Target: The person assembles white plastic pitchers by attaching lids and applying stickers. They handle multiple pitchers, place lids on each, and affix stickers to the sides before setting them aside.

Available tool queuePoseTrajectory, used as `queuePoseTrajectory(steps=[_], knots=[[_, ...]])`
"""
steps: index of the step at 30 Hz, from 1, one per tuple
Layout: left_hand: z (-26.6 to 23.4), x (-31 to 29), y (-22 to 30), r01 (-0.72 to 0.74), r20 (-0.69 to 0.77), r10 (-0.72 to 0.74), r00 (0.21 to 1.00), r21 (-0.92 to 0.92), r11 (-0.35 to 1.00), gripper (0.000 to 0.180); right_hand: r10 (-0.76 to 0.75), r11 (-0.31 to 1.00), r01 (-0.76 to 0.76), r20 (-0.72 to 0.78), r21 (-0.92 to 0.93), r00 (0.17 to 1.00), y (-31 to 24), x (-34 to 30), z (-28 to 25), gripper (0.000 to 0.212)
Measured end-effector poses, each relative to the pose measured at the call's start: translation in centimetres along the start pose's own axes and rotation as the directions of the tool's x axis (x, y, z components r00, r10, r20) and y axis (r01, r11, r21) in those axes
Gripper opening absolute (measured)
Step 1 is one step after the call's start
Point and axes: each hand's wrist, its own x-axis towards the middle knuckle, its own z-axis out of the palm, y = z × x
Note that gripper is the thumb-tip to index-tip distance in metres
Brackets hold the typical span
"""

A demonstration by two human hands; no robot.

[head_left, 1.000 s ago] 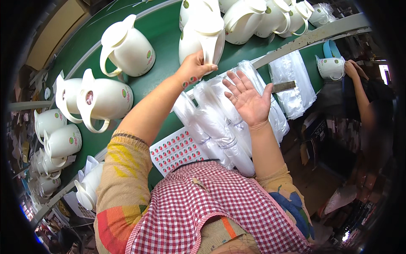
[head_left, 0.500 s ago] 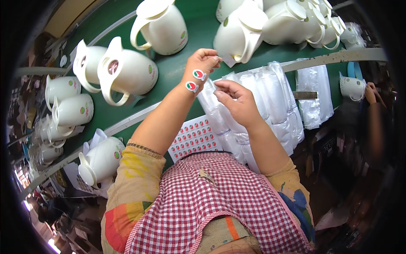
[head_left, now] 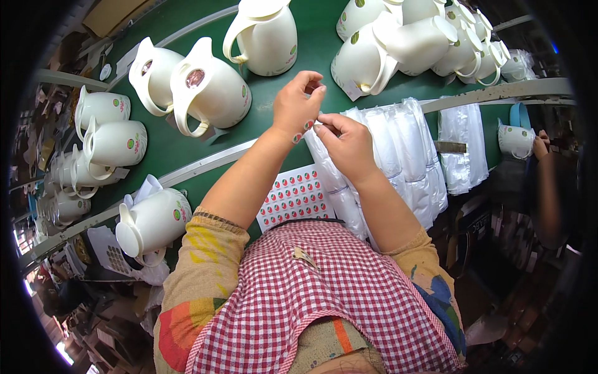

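Note:
My left hand (head_left: 298,103) is raised over the green surface, its fingers loosely curled and the thumb apart, with nothing visible between them. Two round red, green and white stickers (head_left: 308,124) are stuck on its wrist. Close beside them, my right hand (head_left: 346,142) has thumb and forefinger pressed together; whatever is between the tips is too small to make out. A sheet of the same round stickers (head_left: 298,194) lies below my forearms, against the checked apron (head_left: 299,268). The nearest pot to my left hand is a white lidded jug (head_left: 265,43) with a handle.
Two white jugs with openings on top (head_left: 212,93) stand left. Another lidded jug (head_left: 159,221) lies near my left elbow. Several more white jugs (head_left: 411,47) crowd the far right. Bundled clear plastic bags (head_left: 395,149) lie beyond a metal rail (head_left: 498,93). At right, another person's hand (head_left: 541,144) touches a jug.
My right hand has moved closer to my left wrist, its fingertips now beside the stickers. My left hand has turned and its fingertips have parted. The jugs appear shifted right in view.

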Motion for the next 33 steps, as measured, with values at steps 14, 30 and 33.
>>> queuePoseTrajectory(steps=[14,30,33], knots=[[0.6,0.6,0.0,-0.136,-0.001,0.138,0.99,0.176,0.975,0.022,0.078,0.997,-0.076,0.051,-0.031,0.996,0.8,0.6,-0.3,0.006],[-10.1,16.0,1.3,0.138,0.377,-0.315,0.871,0.426,0.894,0.032,0.209,0.772,-0.25,0.138,0.584,0.968,4.4,-1.7,-3.1,0.005],[-6.7,13.0,2.2,0.22,0.49,-0.244,0.837,0.108,0.97,0.025,0.213,0.741,-0.244,0.126,0.626,0.969,4.5,-1.9,-3.3,0.007]])
